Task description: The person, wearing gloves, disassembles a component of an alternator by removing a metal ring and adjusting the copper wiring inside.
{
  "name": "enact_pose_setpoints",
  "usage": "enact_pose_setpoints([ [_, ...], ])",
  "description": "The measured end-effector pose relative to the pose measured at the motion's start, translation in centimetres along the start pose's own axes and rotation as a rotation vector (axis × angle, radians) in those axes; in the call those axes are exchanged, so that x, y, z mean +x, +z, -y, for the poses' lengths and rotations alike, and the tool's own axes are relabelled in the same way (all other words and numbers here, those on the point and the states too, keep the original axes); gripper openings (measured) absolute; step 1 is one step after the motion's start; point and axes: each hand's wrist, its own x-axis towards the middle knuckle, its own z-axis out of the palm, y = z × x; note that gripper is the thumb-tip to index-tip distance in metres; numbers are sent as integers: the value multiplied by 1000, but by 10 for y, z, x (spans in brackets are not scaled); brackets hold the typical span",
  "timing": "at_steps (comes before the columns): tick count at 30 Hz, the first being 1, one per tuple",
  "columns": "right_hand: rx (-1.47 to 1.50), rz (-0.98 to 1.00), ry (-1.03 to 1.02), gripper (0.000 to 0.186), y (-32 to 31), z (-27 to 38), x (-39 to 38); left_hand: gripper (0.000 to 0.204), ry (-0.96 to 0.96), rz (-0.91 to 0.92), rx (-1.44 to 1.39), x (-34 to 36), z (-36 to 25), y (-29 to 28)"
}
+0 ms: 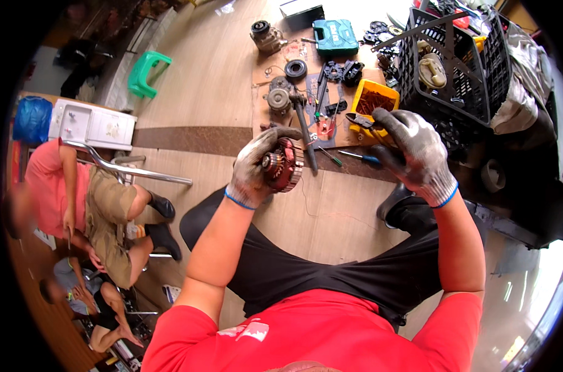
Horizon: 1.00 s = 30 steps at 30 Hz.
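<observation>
My left hand (251,164), in a grey-white work glove, is closed around a round motor core with reddish copper windings (287,165). A ringed copper-coloured end of the core faces up beside my fingers. A thin wire trails near it toward the floor. My right hand (417,146), gloved too, is raised with its fingers curled around dark-jawed pliers (359,121); the handles are mostly hidden by the glove. The jaws lie over the near edge of a yellow bin (358,99) containing copper-coloured scraps. Ahead of my left hand lies a hammer (306,139) with a long dark handle.
A board carries a metal housing (279,101), a black pulley (295,69) and a teal case (335,37). A blue-handled screwdriver (369,159) lies before the bin. Black crates (411,62) stand at right, a green stool (146,74) far left. Two people sit at left.
</observation>
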Motion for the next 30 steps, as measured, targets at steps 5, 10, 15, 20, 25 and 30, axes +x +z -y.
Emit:
enact_pose_setpoints([
  [5,-37,66,-62,53,-19,-5,-2,39,-39,180,211,3,-2,0],
  [10,-42,30,-61,57,-34,-11,-3,35,-92,125,-30,6,1,-4],
  [15,-26,56,3,60,-41,-10,-5,31,-3,137,213,7,-3,-4],
  [20,-12,53,13,53,-44,-20,-4,30,-62,283,453,7,-8,-3],
  [25,156,152,76,48,-48,-29,-5,29,-69,319,582,10,-12,-10],
  [30,589,267,503,36,-49,-48,-14,28,13,248,691,6,-17,-22],
])
